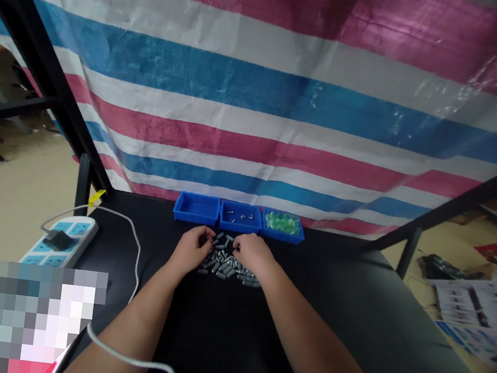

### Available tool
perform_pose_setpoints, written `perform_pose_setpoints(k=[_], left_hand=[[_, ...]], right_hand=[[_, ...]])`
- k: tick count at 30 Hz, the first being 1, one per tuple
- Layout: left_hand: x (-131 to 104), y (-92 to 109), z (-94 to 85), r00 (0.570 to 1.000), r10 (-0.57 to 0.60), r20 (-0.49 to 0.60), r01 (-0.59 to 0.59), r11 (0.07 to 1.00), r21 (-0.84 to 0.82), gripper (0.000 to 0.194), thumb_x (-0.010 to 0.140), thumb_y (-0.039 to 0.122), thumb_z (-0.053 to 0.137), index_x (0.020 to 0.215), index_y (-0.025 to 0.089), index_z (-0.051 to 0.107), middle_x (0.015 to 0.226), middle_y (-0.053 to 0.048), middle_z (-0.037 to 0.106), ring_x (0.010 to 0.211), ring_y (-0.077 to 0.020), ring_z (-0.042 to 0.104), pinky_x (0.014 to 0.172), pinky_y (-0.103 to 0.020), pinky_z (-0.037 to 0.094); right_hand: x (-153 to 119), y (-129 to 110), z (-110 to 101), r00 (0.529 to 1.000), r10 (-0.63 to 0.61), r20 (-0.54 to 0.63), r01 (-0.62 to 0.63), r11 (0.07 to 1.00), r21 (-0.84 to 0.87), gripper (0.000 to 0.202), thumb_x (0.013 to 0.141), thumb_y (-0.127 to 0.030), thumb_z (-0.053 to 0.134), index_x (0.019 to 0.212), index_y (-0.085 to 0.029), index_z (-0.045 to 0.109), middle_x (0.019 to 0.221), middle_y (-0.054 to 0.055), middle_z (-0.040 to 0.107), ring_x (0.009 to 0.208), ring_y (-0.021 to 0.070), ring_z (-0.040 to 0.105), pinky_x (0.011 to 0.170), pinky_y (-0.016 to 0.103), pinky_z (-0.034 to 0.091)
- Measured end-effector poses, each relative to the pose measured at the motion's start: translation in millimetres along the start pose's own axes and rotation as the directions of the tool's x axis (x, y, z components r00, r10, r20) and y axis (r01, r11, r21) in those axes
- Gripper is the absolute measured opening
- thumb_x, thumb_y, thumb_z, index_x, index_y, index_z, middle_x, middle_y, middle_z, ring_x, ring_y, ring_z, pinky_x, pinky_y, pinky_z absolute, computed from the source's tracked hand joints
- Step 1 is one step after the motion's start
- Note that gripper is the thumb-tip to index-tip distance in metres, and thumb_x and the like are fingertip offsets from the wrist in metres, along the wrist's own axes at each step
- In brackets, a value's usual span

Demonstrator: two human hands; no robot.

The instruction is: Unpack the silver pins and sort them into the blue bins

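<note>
A loose pile of small grey cylindrical pieces and shiny screws (224, 264) lies on the black table. At its left edge is my left hand (192, 248), fingers curled and thumb and fingertips close together; whatever is between them is too small to make out. My right hand (255, 253) reaches over the pile's right side in a pinch, its fingertips pointing left and their contents hidden. Just beyond the hands stand three blue bins: the left bin (196, 207) shows bare inside, the middle bin (239, 224) holds several small screws, and the right one has green plastic pieces (282, 222).
A white power strip (84, 230) with a black plug lies at the left, and its white cable (138, 252) runs across the table beside my left forearm. Behind the bins hangs a striped plastic sheet (257, 109) between black frame posts (407, 249).
</note>
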State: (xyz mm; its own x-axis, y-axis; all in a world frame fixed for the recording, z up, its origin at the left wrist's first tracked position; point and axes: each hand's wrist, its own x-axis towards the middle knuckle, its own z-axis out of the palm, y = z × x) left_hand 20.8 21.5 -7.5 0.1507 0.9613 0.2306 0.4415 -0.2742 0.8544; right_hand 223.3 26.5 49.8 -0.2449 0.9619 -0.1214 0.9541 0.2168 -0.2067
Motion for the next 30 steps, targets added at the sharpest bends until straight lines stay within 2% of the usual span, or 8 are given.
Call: perform_pose_setpoints(k=[4,8,13,17,19,22,27,30], left_hand=[[0,2,-1.4,1.0,-0.004,0.0,0.004,1.0,0.01,0.02,0.081,0.019,0.057,0.098,0.02,0.068,0.087,-0.002,0.07,0.073,-0.0154,0.061,0.065,-0.026,0.043],[1,4,-3.2,1.0,-0.02,-0.014,0.02,1.0,0.002,0.02,0.081,0.018,0.057,0.098,0.019,0.068,0.087,-0.002,0.07,0.073,-0.0151,0.062,0.067,-0.026,0.044],[1,4,-3.3,1.0,-0.02,-0.014,0.02,1.0,0.008,0.018,0.082,0.018,0.057,0.096,0.019,0.067,0.084,-0.002,0.069,0.07,-0.0147,0.061,0.067,-0.026,0.045],[0,4,-2.6,1.0,-0.008,-0.007,0.008,0.999,0.044,0.019,0.081,0.017,0.057,0.097,0.019,0.068,0.086,-0.002,0.069,0.072,-0.0151,0.061,0.07,-0.027,0.046],[0,3,-3.0,1.0,0.007,-0.002,-0.007,0.996,0.093,0.02,0.079,0.016,0.059,0.097,0.019,0.069,0.089,-0.004,0.068,0.077,-0.0163,0.061,0.072,-0.028,0.047],[1,0,-4.1,1.0,0.015,0.001,-0.015,0.988,0.157,0.022,0.076,0.012,0.06,0.094,0.018,0.07,0.092,-0.005,0.067,0.083,-0.0182,0.062,0.075,-0.029,0.048],[2,-4,-5.0,1.0,-0.003,0.003,0.003,0.988,0.155,0.023,0.075,0.012,0.061,0.096,0.018,0.07,0.092,-0.006,0.066,0.083,-0.0181,0.061,0.075,-0.03,0.048],[2,-5,-5.8,1.0,-0.002,-0.009,0.003,0.987,0.16,0.021,0.076,0.014,0.061,0.095,0.019,0.07,0.09,-0.005,0.065,0.079,-0.0178,0.059,0.074,-0.031,0.047]], right_hand=[[5,-6,-6,0.998,0.027,0.065,-0.024,0.999,-0.045,0.017,0.075,-0.015,0.069,0.087,-0.023,0.078,0.09,0.009,0.077,0.087,0.0251,0.071,0.074,0.029,0.048],[2,7,-1,1.0,-0.013,0.004,0.012,0.986,0.168,0.012,0.076,-0.019,0.071,0.086,-0.024,0.076,0.082,0.003,0.075,0.079,0.0197,0.07,0.072,0.026,0.048],[-5,31,14,0.984,-0.008,-0.181,0.12,0.777,0.617,0.018,0.082,-0.032,0.067,0.093,-0.02,0.074,0.077,0.002,0.072,0.069,0.0169,0.069,0.064,0.025,0.051],[2,40,12,0.942,0.097,-0.321,0.184,0.653,0.735,0.025,0.081,-0.037,0.069,0.095,-0.018,0.072,0.074,0.003,0.07,0.064,0.0177,0.068,0.061,0.027,0.055],[11,44,6,0.913,0.123,-0.389,0.213,0.67,0.711,0.024,0.081,-0.036,0.069,0.096,-0.018,0.072,0.074,0.003,0.071,0.065,0.0179,0.069,0.063,0.029,0.056],[30,49,-4,0.893,0.122,-0.434,0.193,0.767,0.612,0.017,0.082,-0.031,0.068,0.094,-0.02,0.073,0.076,0.003,0.072,0.068,0.0181,0.07,0.068,0.029,0.057],[51,50,-14,0.921,0.089,-0.379,0.059,0.93,0.362,0.017,0.08,-0.019,0.071,0.096,-0.021,0.074,0.079,0.004,0.074,0.075,0.0191,0.07,0.076,0.03,0.053],[43,40,-15,0.913,0.032,-0.406,0.079,0.964,0.253,0.017,0.082,-0.02,0.07,0.098,-0.02,0.075,0.084,0.005,0.074,0.075,0.0184,0.068,0.076,0.029,0.052]])
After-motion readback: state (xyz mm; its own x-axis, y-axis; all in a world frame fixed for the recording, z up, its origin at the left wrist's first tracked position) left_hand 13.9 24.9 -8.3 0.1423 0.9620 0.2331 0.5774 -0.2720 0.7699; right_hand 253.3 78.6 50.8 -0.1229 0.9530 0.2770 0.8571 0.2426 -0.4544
